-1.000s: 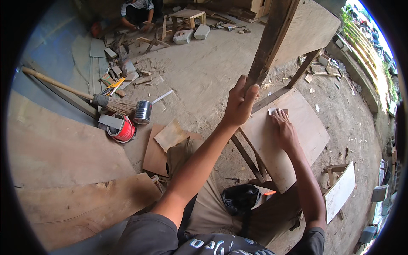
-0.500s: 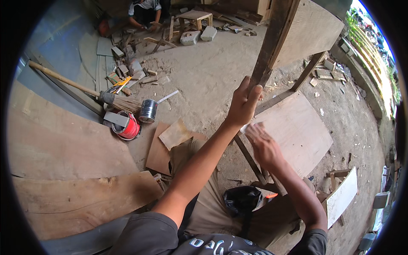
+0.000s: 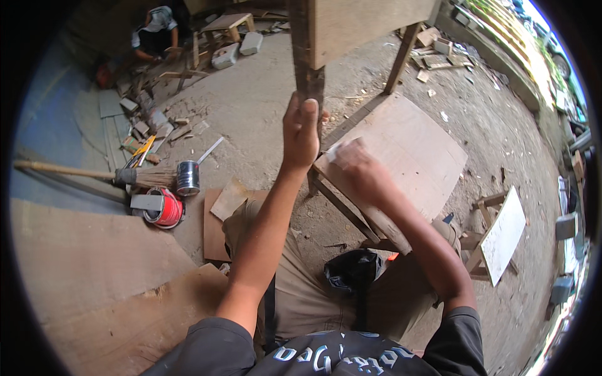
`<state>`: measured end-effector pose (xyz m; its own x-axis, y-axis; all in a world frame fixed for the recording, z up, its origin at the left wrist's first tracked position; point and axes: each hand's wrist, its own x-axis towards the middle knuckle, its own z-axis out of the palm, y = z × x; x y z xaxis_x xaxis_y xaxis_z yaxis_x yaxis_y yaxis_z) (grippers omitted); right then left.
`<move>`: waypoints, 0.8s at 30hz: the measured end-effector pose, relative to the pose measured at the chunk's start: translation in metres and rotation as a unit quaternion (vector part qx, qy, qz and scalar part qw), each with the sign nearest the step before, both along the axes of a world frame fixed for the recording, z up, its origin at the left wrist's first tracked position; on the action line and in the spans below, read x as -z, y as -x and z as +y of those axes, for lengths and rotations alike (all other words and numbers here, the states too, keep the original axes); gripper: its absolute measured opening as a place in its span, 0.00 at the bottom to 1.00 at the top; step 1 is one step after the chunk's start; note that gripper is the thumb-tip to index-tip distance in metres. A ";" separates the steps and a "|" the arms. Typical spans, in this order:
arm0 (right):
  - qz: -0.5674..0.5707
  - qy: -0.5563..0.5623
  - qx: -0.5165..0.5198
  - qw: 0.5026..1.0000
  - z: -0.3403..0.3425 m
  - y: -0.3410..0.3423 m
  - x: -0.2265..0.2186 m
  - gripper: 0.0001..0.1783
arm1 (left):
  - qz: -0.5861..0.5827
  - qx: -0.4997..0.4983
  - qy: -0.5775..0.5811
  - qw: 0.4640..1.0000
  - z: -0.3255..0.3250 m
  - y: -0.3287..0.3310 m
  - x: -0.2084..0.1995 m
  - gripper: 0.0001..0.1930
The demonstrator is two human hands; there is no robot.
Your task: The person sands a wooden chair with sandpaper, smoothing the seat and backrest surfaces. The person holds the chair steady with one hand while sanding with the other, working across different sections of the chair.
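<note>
One left hand [image 3: 302,138], fingers clamped round dark wooden post [image 3: 307,75]; right hand [image 3: 360,169] blurred over pale wooden panel [image 3: 420,150], near its left corner, finger state can't tell. Post beside that corner, panel beyond the knees [image 3: 442,241]. Black bag [image 3: 351,271] between legs; red can [image 3: 168,211], broom [image 3: 128,176] off left.

Flr [image 3: 251,103] w/ red pail [image 3: 170,214], can [image 3: 187,180], 2 pale blks [image 3: 225,56].

Pale lettering [image 3: 305,355] on dark shirt [image 3: 332,366]
</note>
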<state>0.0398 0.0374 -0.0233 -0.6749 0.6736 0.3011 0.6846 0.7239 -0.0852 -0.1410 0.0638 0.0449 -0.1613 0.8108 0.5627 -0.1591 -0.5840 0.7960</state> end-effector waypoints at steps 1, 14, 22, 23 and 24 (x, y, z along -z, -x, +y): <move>0.018 0.006 -0.064 0.998 -0.024 0.019 0.003 0.26 | 0.017 -0.013 -0.005 1.000 0.001 0.003 0.003 0.25; 0.073 0.019 0.040 0.996 0.020 -0.011 -0.019 0.24 | 0.046 -0.001 -0.001 0.999 0.000 0.002 -0.004 0.27; 0.078 0.050 0.019 0.996 0.009 -0.004 -0.007 0.28 | 0.033 0.013 0.002 0.999 0.000 -0.001 -0.006 0.28; 0.114 0.105 0.027 0.988 0.020 -0.013 -0.027 0.28 | 0.043 0.019 -0.006 0.999 -0.001 0.002 -0.005 0.27; 0.049 0.047 0.022 0.997 0.017 -0.006 -0.022 0.27 | 0.045 0.025 -0.008 0.999 -0.001 0.005 -0.003 0.27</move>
<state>0.0453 0.0544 -0.0014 -0.6148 0.7303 0.2979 0.7003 0.6792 -0.2196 -0.1463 0.0632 0.0483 -0.0684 0.8070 0.5866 -0.1166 -0.5904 0.7987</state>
